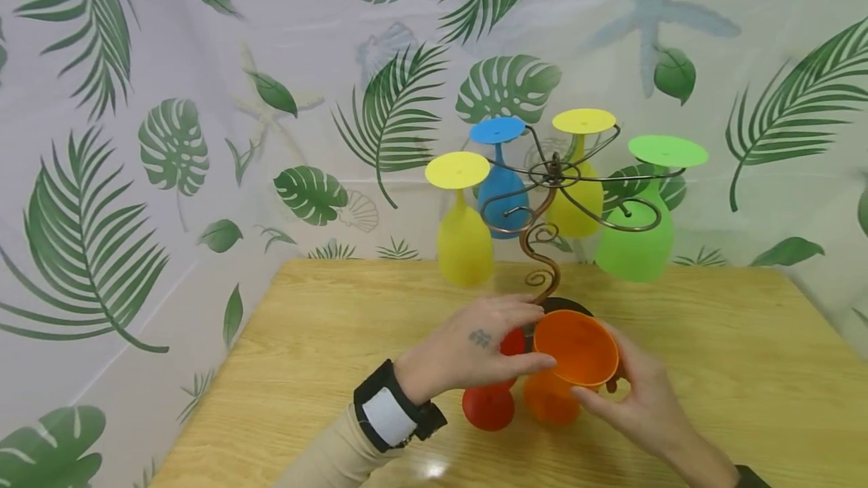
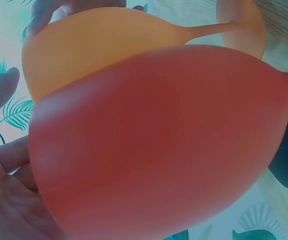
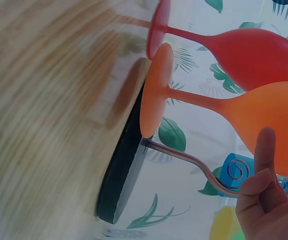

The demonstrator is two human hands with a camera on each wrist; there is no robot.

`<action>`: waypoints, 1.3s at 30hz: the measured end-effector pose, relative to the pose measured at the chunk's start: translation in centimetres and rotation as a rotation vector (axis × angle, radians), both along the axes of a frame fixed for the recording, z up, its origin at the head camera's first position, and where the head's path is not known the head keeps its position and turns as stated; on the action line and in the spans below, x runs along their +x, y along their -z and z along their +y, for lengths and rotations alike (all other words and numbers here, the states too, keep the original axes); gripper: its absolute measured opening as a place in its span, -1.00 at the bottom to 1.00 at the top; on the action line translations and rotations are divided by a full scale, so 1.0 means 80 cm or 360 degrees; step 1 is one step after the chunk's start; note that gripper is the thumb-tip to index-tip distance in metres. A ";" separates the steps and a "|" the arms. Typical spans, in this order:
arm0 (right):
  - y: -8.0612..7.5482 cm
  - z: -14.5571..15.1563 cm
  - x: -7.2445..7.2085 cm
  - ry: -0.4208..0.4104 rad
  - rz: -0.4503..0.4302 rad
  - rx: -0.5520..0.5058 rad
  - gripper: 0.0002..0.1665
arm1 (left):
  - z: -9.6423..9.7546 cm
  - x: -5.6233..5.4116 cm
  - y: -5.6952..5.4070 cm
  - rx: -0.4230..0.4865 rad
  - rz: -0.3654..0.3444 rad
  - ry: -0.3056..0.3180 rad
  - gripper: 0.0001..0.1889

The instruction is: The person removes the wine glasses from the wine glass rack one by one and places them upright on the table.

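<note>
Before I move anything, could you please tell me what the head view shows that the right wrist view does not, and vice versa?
Only the head view shows the open mouth of the orange goblet, the upper wire rack loops and the upturned feet of the hanging blue goblet and green goblet.

Only the right wrist view shows the stems of the orange goblet and red goblet.

Both show parts of those two, the right hand, the black rack base and wooden tabletop.
</note>
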State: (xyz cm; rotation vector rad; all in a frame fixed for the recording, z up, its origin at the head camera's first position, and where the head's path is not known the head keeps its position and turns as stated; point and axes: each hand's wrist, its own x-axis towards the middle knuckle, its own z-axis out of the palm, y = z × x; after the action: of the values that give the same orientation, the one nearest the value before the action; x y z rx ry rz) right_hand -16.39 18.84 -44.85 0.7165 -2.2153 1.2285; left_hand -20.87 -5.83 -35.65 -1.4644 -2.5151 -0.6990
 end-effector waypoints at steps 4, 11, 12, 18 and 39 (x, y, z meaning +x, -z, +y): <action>0.004 -0.004 -0.002 -0.0016 -0.0022 -0.0004 -0.03 | -0.004 0.000 0.003 -0.0004 -0.0026 -0.0024 -0.56; 0.007 -0.005 -0.002 -0.0003 -0.0071 0.0020 -0.10 | -0.006 0.000 0.008 -0.0072 -0.0093 -0.0070 -0.50; 0.008 -0.005 -0.002 -0.0004 -0.0078 0.0025 -0.10 | -0.006 0.000 0.008 -0.0085 -0.0105 -0.0075 -0.48; 0.009 -0.005 -0.004 -0.0026 -0.0112 0.0036 -0.12 | -0.008 -0.001 0.009 -0.0146 -0.0162 -0.0102 -0.46; 0.008 -0.008 -0.010 -0.0017 -0.0300 0.0202 -0.16 | -0.014 -0.009 0.013 -0.0162 -0.0336 -0.0129 -0.54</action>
State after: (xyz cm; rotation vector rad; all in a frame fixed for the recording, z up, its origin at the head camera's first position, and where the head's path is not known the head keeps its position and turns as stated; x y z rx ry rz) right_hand -17.16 18.20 -45.47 0.6864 -2.4649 1.2129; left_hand -21.63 -6.97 -36.72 -1.3756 -2.7900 -0.7588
